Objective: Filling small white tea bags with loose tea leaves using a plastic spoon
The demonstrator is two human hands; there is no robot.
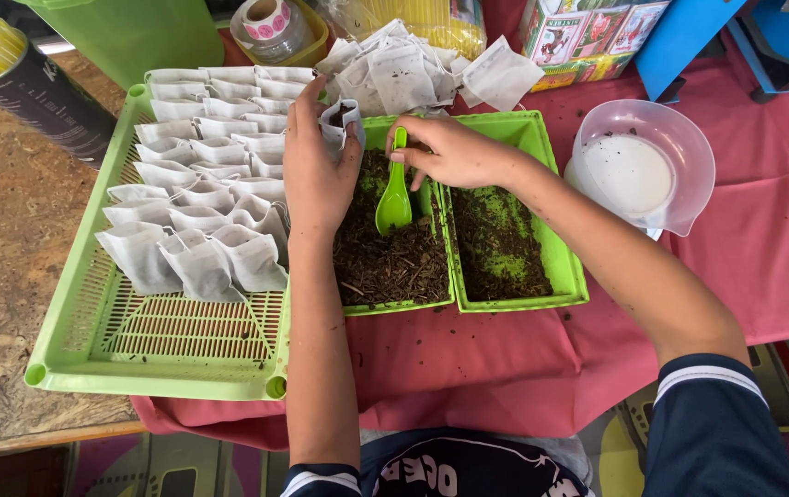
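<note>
At the frame's upper centre, the left hand (316, 170) is pinching a small white pouch (340, 121) open while the right hand (449, 152) is gripping a green scoop (394, 198) over the dark-leaf tray (392, 253), probably risking spillage if the scoop tilts beside the pouch's narrow mouth.

Beside one slotted green tray (72, 331) sat two small green trays (514, 129), one green scoop (394, 198) and one white bowl (679, 138).

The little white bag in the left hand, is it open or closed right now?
Open. The white bag in the left hand gapes at its top, with dark material visible inside.
</note>
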